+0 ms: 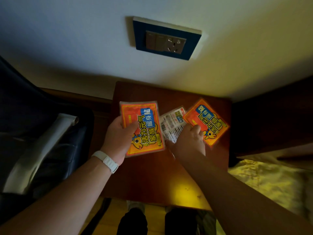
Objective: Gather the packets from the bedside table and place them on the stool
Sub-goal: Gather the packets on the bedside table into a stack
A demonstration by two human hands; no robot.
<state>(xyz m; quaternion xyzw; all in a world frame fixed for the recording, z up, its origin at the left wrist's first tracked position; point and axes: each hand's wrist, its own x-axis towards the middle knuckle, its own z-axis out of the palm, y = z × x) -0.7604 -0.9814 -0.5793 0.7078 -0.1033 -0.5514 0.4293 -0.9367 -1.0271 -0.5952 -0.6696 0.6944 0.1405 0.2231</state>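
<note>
A dark red wooden bedside table (152, 180) stands against the wall. My left hand (118, 139) holds an orange packet (145, 131) with a cartoon figure, lifted over the table's left part. My right hand (191, 141) grips the near corner of a second orange packet (206, 121) at the table's right side. Between them a white packet (171, 126) with printed text lies face down on the table, partly under my right hand. No stool is in view.
A blue wall plate with a socket (166, 38) sits above the table. A dark padded seat or headboard with a pale strap (42, 145) is on the left. Patterned bedding (271, 180) lies on the right. My feet (152, 217) show below the table's front edge.
</note>
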